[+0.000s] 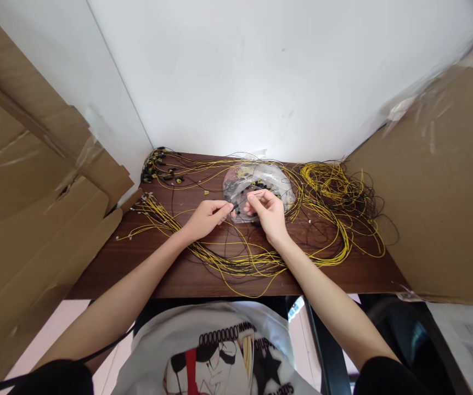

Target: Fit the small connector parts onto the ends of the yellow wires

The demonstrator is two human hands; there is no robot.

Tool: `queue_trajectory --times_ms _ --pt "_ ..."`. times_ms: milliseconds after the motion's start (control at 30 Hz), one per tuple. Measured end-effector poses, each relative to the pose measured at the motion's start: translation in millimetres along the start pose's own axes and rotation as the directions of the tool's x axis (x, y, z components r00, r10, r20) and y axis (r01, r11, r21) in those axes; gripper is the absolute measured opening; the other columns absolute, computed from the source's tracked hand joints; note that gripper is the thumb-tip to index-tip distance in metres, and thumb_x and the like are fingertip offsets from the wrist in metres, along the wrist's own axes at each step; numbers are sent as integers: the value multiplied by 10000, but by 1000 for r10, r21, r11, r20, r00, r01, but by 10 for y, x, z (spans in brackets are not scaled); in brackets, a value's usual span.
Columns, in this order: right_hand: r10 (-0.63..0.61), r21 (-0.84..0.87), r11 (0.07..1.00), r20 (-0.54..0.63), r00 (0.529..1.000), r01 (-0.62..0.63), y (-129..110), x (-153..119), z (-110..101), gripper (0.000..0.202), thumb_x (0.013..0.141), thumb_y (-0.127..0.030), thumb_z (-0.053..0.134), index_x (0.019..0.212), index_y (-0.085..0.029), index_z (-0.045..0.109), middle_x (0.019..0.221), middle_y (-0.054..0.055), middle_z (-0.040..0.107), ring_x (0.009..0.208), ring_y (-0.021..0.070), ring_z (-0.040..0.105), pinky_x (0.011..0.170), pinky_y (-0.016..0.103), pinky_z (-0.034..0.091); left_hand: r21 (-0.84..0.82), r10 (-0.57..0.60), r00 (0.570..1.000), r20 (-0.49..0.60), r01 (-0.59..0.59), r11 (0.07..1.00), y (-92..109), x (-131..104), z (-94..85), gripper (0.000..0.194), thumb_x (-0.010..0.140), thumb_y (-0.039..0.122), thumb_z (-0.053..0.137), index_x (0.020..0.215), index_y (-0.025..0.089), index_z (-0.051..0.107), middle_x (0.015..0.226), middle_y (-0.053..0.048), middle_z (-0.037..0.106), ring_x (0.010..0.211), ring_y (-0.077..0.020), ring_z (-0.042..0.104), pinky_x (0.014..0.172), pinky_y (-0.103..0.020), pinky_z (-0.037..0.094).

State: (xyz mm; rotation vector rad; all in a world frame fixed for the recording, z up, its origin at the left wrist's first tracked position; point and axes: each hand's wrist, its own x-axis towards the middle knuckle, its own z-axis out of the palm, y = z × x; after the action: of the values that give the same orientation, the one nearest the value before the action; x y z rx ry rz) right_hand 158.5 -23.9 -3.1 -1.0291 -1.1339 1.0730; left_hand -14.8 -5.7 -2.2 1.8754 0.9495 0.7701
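Observation:
My left hand (pixel 215 213) pinches a small black connector (pixel 233 207) between thumb and fingertips. A thin dark wire (pixel 242 201) runs from it toward my right hand (pixel 266 211), whose thumb and forefinger are closed on that wire. Both hands hover close together in front of a clear plastic bag (pixel 271 176) that holds small black and yellow parts. Below my wrists, a long bundle of yellow and black wires (pixel 240 264) curves across the brown table. The fingertips partly hide the connector, so its details are too small to make out.
Black and yellow connectors (pixel 154 165) are heaped at the back left, and white wire ends (pixel 148 198) lie nearer. A tangled wire coil (pixel 327 184) sits to the right. Cardboard walls (pixel 438 181) flank the brown table (pixel 170 280); a white wall (pixel 236 77) closes the back.

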Motion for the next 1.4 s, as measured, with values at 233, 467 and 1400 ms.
queue_trajectory --times_ms 233,467,1400 --pt "52 2 999 138 989 -53 17 -1 12 306 700 -414 704 852 -158 630 699 9 632 601 110 579 540 220 463 4 8 1000 3 -8 1000 6 1 -1 402 882 417 406 726 111 615 517 31 406 496 -86 384 512 -202 313" --pt "34 -31 999 175 984 -29 51 -3 8 270 720 -408 694 761 -147 637 702 33 659 623 122 611 541 218 479 14 12 1000 5 -12 1000 8 1 1 398 884 414 402 691 116 583 524 31 412 501 -86 384 510 -206 300" --pt "84 22 996 198 977 -90 86 19 7 294 696 -423 709 782 -162 604 653 18 653 628 134 607 511 218 456 4 -39 999 -22 39 999 42 4 3 416 867 417 416 646 113 595 503 23 445 485 -87 412 500 -209 320"
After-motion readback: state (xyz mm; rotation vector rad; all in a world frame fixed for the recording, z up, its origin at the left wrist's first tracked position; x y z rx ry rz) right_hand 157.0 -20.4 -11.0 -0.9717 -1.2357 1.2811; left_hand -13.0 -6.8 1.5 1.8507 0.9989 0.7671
